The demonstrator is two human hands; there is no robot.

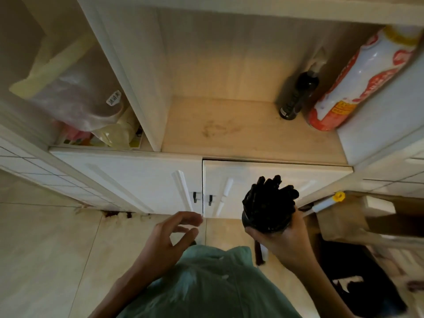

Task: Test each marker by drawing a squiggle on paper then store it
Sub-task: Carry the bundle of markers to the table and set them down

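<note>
Black markers (270,198), a whole bunch of them packed upright in a dark round cup (263,222) (too many and too dark to count tbh), tips fanning out the top. The right hand (283,237) has its fingers wrapped round the cup from below, holding it in the air in front of the white cabinet doors (199,187). Left hand (172,235) is up beside it, fingers spread and loosely bent, nothing in it.

Above the 2 doors there's an open wooden shelf (229,131) w/ a faint stain in the middle. At its right end: 1 dark spray bottle (296,97) and 1 big white-and-red plastic bottle (358,79) leaning against the side wall. Both have printing but it's too blurry to read. The left compartment holds a clear plastic bag (75,97) w/ a small white label, writing not legible.

Floor is pale tile (46,249). Brown paper bag (344,216) on the right w/ a white tube, yellow cap (339,196), sticking out. Person's wearing a green shirt (206,283).
</note>
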